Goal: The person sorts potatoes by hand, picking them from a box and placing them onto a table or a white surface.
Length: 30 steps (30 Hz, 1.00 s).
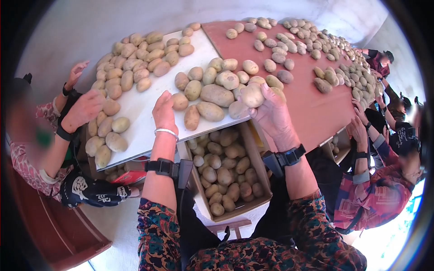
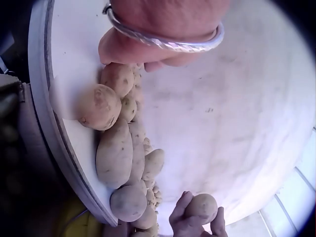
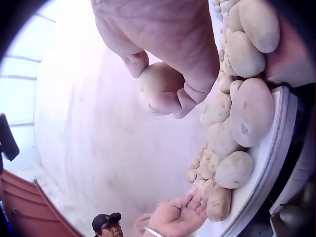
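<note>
Two hands are at work at the near edge of one desk, which comprises one white panel (image 1: 153,97) on the left and one red-brown panel (image 1: 307,108) on the right.

Right hand (image 1: 273,113): the grip is pinching one potato (image 1: 252,95) between thumb and fingers. That potato is held up over the near edge, at the right end of the white panel. One dark strap (image 1: 291,156) is fastened on this wrist.

Left hand (image 1: 165,113): the grip is loosely spread, palm turned up, fingers slightly bent, with no potato in it. One silvery bracelet (image 1: 166,132) and one dark strap (image 1: 162,166) are worn. Just right of this hand lie two smaller potatoes (image 1: 191,118) and one long potato (image 1: 210,111). Contact between fingertips and potatoes cannot be determined.

Two large groups are noted farther off: one heap (image 1: 131,63) at far left on the white panel, one spread (image 1: 280,45) at far right on the red-brown panel. Both exceed a reliable count.

Below the near edge stands one open cardboard box (image 1: 244,209) holding dozens of potatoes. A second box (image 1: 345,149), partly hidden, sits to the right.

One person (image 1: 40,153) with two raised hands is at left; at least three others are at right.
</note>
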Tool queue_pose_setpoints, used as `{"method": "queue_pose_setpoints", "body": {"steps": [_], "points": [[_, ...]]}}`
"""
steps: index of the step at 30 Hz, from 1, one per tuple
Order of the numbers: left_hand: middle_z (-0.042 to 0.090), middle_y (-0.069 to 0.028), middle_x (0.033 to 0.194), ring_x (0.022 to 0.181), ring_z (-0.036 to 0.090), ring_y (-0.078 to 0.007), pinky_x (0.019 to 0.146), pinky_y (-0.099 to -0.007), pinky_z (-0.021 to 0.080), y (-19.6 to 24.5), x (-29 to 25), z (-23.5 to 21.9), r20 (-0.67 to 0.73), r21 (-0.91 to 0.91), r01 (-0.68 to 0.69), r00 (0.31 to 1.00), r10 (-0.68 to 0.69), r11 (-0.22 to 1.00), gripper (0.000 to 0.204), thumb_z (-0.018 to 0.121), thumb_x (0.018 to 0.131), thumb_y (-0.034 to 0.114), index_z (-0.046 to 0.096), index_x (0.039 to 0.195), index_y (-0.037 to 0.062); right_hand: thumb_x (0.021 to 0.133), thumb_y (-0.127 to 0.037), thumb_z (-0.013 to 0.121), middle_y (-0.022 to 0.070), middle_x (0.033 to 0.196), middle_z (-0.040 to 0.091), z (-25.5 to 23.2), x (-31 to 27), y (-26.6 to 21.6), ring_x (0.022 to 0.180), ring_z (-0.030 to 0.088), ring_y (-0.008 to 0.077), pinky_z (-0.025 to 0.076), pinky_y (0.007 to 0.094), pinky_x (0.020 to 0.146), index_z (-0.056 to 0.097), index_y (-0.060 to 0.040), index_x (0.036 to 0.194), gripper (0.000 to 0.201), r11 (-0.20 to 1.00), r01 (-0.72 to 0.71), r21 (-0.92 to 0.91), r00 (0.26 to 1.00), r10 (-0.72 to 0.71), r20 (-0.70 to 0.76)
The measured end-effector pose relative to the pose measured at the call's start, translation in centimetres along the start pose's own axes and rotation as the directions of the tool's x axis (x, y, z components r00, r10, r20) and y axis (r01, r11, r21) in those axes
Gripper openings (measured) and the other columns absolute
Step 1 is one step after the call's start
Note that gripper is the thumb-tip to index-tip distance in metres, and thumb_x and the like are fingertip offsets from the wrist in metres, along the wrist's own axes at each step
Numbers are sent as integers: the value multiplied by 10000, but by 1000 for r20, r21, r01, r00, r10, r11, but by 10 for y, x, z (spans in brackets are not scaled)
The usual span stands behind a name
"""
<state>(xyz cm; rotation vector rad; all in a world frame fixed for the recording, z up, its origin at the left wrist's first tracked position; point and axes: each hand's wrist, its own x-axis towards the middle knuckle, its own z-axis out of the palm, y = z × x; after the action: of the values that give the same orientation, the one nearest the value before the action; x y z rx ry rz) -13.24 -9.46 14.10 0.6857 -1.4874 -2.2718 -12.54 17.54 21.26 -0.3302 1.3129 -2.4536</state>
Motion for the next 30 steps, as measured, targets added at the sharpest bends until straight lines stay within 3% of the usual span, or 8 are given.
{"method": "queue_pose_setpoints", "body": {"steps": [2,8,16,20,22,23,25,30], "points": [[484,-195,1404,1318,443,-241,1110,-335,312,-2,-1,0,48,-24,-30,998,31,999,495,502,875,39,471,1359,-62,946,-341,586,56,1065,603,2,1,-6,908,583,121,503,273,709,538,-36,1192,395,997,61,42,993,-57,-104],[458,-164,1432,1324,430,-237,1107,-331,311,-19,20,4,82,-305,36,997,-11,952,558,521,861,69,420,1389,-81,891,-166,610,122,1227,515,-7,0,-16,1075,571,204,542,381,878,402,-21,1335,512,978,192,81,977,-182,-113],[494,-196,1383,1258,479,-262,1058,-329,342,15,-10,14,-104,74,-26,994,34,997,587,576,838,145,446,1345,-119,788,-77,686,129,1022,618,-33,20,-59,877,641,186,536,273,681,466,55,1290,564,807,77,-586,836,-372,-403],[495,-187,1380,1270,465,-261,1070,-343,332,19,-14,19,-158,86,-51,985,64,995,555,576,850,128,456,1341,-102,749,-67,705,155,1054,630,-56,56,-74,880,645,218,530,317,697,514,51,1223,525,582,-18,-813,854,-414,-315],[493,-184,1383,1277,460,-256,1076,-347,327,26,-23,24,-135,87,-72,987,83,994,547,576,855,120,456,1345,-94,806,-110,661,152,1075,645,-55,72,-69,936,658,256,532,366,776,536,-43,1219,436,93,-61,-994,809,-578,-104],[490,-181,1386,1283,454,-251,1082,-350,322,28,-26,26,-114,89,-91,988,101,992,540,577,860,113,457,1348,-86,806,-110,661,152,1075,645,-56,77,-64,936,658,256,532,366,776,536,-43,1219,436,93,-61,-994,809,-578,-104],[487,-180,1390,1289,449,-248,1088,-352,317,30,-29,27,-97,70,-97,990,104,993,534,576,862,102,459,1350,-81,817,-59,605,176,1107,637,-70,87,-52,977,643,335,511,421,852,546,-94,1219,408,-352,-82,-932,904,-421,79],[486,-183,1395,1287,455,-248,1089,-354,325,38,-32,25,-97,26,-98,990,100,995,521,573,861,75,461,1345,-85,838,-53,539,193,1067,643,-84,83,-53,973,621,386,498,451,854,568,-109,1203,370,-382,81,-921,970,-184,161]]}}
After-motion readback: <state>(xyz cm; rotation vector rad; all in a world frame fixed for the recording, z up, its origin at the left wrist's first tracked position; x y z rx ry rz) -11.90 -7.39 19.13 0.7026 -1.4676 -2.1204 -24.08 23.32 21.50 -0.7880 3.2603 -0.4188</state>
